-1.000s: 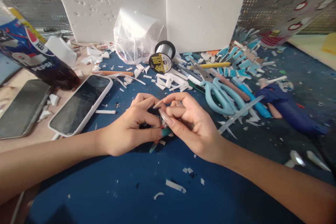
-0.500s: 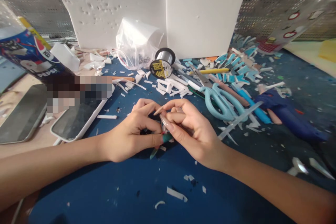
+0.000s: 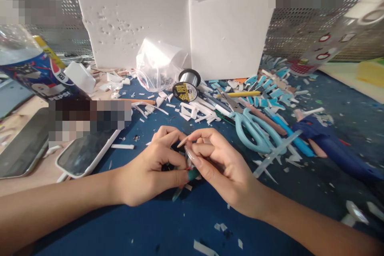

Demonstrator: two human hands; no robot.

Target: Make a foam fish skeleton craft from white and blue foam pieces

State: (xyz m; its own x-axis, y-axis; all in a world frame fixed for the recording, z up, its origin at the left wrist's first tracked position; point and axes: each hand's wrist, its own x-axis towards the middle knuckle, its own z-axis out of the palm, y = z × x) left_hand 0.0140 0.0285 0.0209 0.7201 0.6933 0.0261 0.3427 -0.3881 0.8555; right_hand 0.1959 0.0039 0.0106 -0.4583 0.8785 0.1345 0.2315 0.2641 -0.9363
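1. Both my hands meet over the middle of the blue mat. The left hand and right hand are curled closed, pinching a small teal sliver between their fingertips.
2. The sliver is equally close to both hands. Its long axis slants from near-left to far-right, with the pointed end nearer me.
3. To the far right lie scissors with smooth pale-blue handles, among white foam scraps.

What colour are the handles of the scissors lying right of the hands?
Light blue; the scissors show clearly in the head view, lying on the dark blue mat.
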